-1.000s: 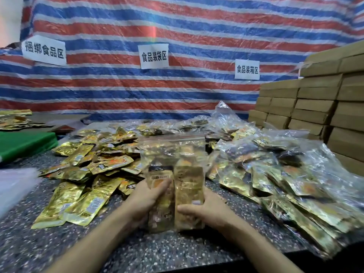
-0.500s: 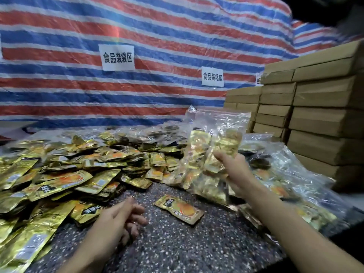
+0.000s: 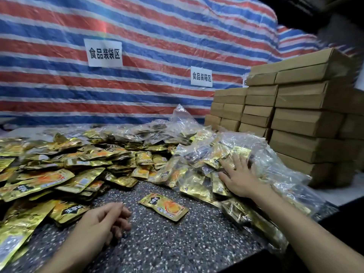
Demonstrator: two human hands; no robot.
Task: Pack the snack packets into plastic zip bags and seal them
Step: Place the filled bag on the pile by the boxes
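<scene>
A heap of loose gold snack packets point(image 3: 59, 174) covers the left of the speckled table point(image 3: 167, 243). One single packet point(image 3: 164, 206) lies alone in the middle. On the right lies a pile of filled clear zip bags point(image 3: 206, 160). My right hand point(image 3: 239, 177) rests flat with spread fingers on top of that pile. My left hand point(image 3: 102, 221) rests on the table near the loose heap, fingers loosely curled and holding nothing.
Stacked brown cardboard boxes point(image 3: 295, 119) stand at the right behind the bags. A striped tarp point(image 3: 137, 26) with white paper signs point(image 3: 103, 53) hangs behind the table. The table's front edge runs along the lower right.
One second ago both hands held a filled zip bag upright. My right hand carried it to the right pile and now lies flat on it. My left hand dropped to the table.
</scene>
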